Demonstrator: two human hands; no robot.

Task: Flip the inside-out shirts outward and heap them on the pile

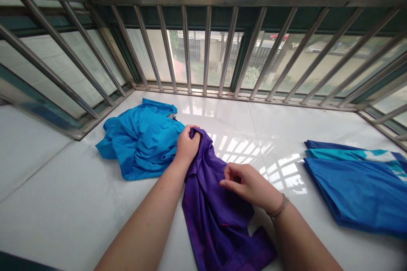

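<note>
Our left hand (pixel 187 144) clenches the purple garment's (pixel 216 216) top edge — our right hand (pixel 246 184) pinches its middle — crumpled blue shirt (pixel 140 139) just beside, on the white counter (pixel 63 203).

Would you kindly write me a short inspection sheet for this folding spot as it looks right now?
Surface: glossy white sill, window reflections.
Job's things: purple garment, crumpled, lying between both hands.
Clutter: crumpled blue garment on the left; folded blue garments on the right.
Grippers: left hand grips the purple garment's top edge; right hand pinches its middle, bracelet on the wrist.
Cables: nothing seen.
Surroundings: metal window bars, a street beyond.
</note>
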